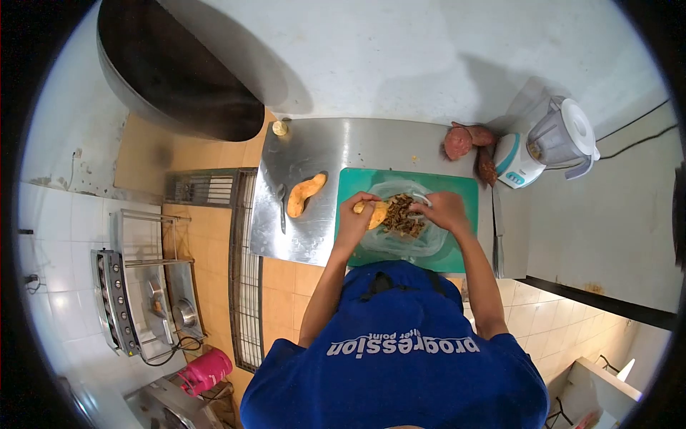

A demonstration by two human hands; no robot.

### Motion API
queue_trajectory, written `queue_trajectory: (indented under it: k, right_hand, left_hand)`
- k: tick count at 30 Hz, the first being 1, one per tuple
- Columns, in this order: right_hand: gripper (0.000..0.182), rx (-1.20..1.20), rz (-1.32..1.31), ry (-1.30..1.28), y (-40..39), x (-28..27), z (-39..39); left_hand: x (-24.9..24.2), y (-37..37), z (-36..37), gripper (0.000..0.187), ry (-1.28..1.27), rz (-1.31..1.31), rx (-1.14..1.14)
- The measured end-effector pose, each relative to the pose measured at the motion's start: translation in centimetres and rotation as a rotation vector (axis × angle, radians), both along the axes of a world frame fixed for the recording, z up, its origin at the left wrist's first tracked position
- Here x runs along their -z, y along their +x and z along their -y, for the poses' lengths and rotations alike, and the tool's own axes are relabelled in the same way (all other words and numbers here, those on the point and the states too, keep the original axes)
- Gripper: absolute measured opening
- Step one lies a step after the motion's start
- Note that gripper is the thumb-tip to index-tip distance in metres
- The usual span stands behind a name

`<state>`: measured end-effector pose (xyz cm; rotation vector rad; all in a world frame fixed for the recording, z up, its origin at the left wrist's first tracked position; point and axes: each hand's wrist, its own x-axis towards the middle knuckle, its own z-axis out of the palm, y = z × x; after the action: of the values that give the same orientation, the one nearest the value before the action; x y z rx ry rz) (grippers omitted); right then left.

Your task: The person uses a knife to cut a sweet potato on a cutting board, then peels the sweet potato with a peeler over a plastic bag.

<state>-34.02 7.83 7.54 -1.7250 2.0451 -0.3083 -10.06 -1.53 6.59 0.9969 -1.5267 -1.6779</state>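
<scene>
My left hand [361,218] is closed around a peeled orange sweet potato [374,214], held over the left side of a clear plastic bag [420,249]. The bag lies spread on a green cutting board [350,184], with a heap of brown peelings [404,223] on it. My right hand [444,211] is closed at the right side of the heap, its fingers around a pale, curved thing whose kind I cannot make out. Another peeled sweet potato [306,195] lies on the steel table [321,143], left of the board. Beside it is a slim metal utensil [282,207].
Unpeeled reddish sweet potatoes [461,141] and a white blender [518,159] stand at the back right. A small pale round thing [279,128] sits at the back left corner. Left are a large dark pan [175,68], a stove [114,300] and a pink gas cylinder [205,372].
</scene>
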Motion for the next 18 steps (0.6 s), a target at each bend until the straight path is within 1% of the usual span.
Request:
queue_trajectory:
  k: [2,6,8,9,11,14,18]
  right_hand:
    - [0.065,0.049,0.012,0.019,-0.3,-0.6,-0.6]
    - [0.066,0.032,0.056,-0.035,2.7,-3.4,-0.7]
    - [0.066,-0.066,0.032,-0.036,4.1,-4.2,-0.5]
    - [0.066,-0.062,0.036,-0.037,4.3,-4.0,-0.4]
    - [0.067,-0.055,0.024,-0.037,4.4,-3.5,-0.3]
    - [0.067,-0.064,0.024,-0.012,4.1,-2.8,-0.1]
    - [0.068,-0.080,0.004,-0.039,4.1,-2.2,0.4]
  left_hand:
    - [-0.1,0.2,-0.2,0.014,-0.087,-0.008,-0.041]
    - [0.9,-0.6,-0.5,0.014,0.019,0.045,0.016]
    - [0.7,-1.2,-1.0,0.020,-0.036,0.057,0.029]
    - [0.4,-1.2,-1.0,0.020,-0.037,0.060,0.033]
    - [0.1,-1.2,-1.1,0.014,0.054,-0.009,0.029]
    - [0.4,-1.2,-1.1,0.015,0.016,0.005,0.027]
    - [0.3,-0.9,-0.6,0.015,0.026,0.020,0.043]
